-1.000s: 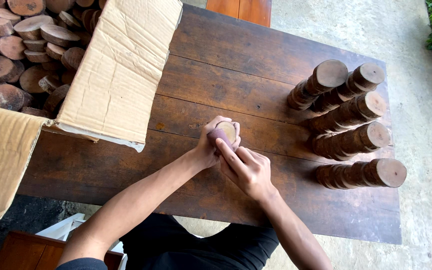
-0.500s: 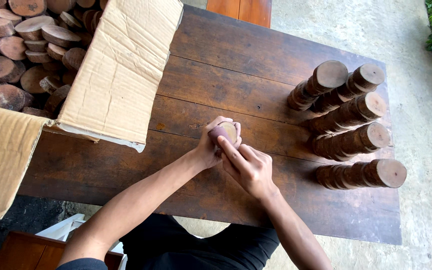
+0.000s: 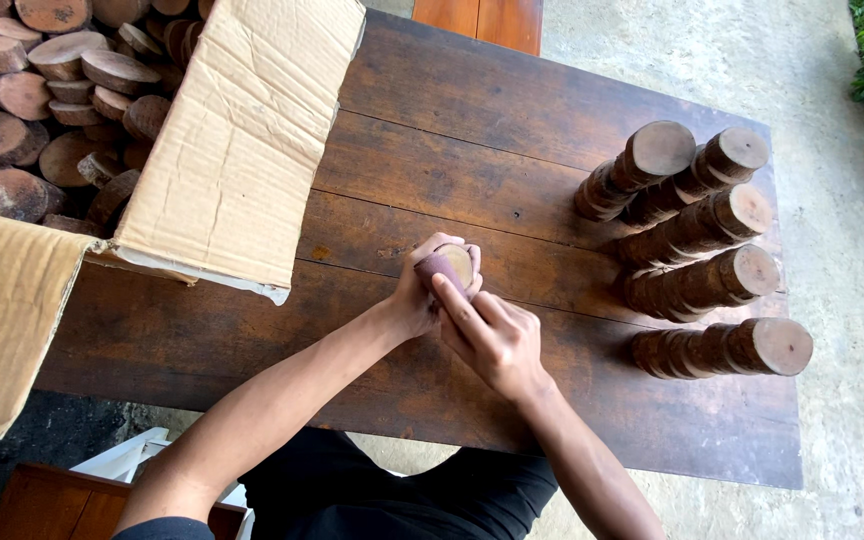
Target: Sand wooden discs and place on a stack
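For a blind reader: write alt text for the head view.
Both hands, left hand and right hand, hold a small wood round over a dark wooden table. Five stacks of wood slices stand right; an open cardboard box sits left.

Your left hand [image 3: 417, 300] wraps the small wood slice [image 3: 449, 265], so you see only its pale face and part of its rim; your right hand [image 3: 492, 340] hides whatever lies under its palm. The cardboard box [image 3: 242, 150] runs off the left and top edges, its flap covering many of the wood rounds [image 3: 27, 95]. You cannot count the slices in the stacks [image 3: 697, 230].
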